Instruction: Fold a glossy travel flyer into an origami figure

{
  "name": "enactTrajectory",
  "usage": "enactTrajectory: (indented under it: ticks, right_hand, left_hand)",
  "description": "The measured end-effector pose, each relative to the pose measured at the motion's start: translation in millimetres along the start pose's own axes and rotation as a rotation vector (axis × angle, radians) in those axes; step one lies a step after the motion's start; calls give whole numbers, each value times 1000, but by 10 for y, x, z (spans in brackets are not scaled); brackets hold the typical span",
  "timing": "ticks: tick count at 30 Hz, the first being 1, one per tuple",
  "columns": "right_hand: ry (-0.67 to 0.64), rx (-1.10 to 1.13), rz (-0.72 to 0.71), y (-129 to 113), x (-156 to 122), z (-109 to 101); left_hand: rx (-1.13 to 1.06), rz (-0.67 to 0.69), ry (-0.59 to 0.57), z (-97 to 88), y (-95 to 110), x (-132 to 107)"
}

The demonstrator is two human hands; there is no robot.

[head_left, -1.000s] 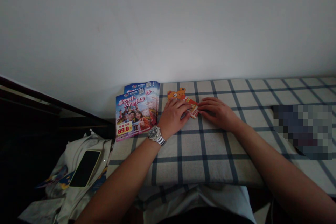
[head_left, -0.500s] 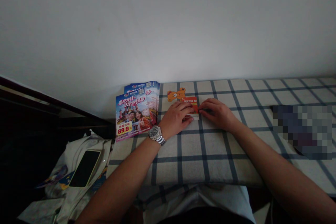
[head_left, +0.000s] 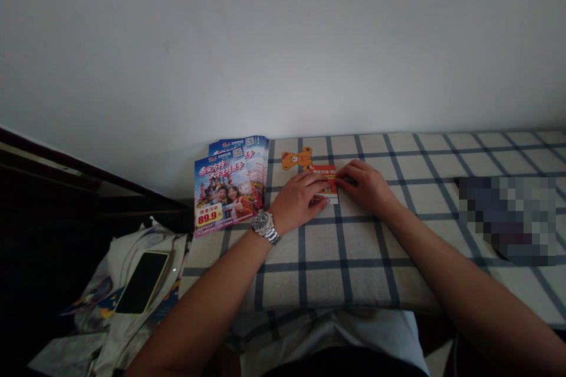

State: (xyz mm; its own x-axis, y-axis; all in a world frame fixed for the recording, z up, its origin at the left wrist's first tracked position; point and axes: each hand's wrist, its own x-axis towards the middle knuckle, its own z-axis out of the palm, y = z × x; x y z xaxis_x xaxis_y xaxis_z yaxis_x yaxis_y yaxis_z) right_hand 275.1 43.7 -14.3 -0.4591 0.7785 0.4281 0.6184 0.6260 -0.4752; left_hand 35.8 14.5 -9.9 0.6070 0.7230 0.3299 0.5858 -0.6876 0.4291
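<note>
A small red-orange leaflet (head_left: 331, 189) with Chinese lettering and a white lower strip lies on the checked tablecloth. My left hand (head_left: 299, 199), a metal watch on its wrist, rests over the leaflet's left part with fingers stretched out and the thumb apart, near the lower edge. At the right edge, my right hand (head_left: 363, 187) has its thumb and fingertips pinched together on the leaflet. The hands cover part of the print. Just behind my left hand is a brown cartoon bear (head_left: 295, 159).
To the left lies a fanned stack of blue-pink flyers (head_left: 227, 194). Lower left, a phone (head_left: 142, 283) rests on a pale bag (head_left: 115, 259). A dark, pixelated item (head_left: 508, 218) lies on the tablecloth (head_left: 371, 259) at right. A white wall (head_left: 283, 47) rises behind.
The leaflet has shifted slightly right and shows more of its lower part. My right hand has moved up a little along its right edge. My left hand has barely moved.
</note>
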Motion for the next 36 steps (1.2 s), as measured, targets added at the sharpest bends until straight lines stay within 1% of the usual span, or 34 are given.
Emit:
enactTrajectory:
  ticks: [10, 17, 20, 27, 36]
  right_hand:
    - [-36, -18, 16, 30, 21, 7]
    - [-136, -30, -9, 33, 28, -48]
    - [-182, -8, -42, 59, 18, -63]
    - [-269, 44, -171, 86, 0, -97]
    - [-333, 52, -232, 47, -8, -128]
  left_hand:
    - [25, -13, 3, 23, -3, 6]
    - [22, -24, 6, 21, 9, 9]
    - [20, -26, 8, 19, 7, 9]
    - [13, -31, 12, 34, -6, 2]
    - [17, -31, 9, 33, -12, -5]
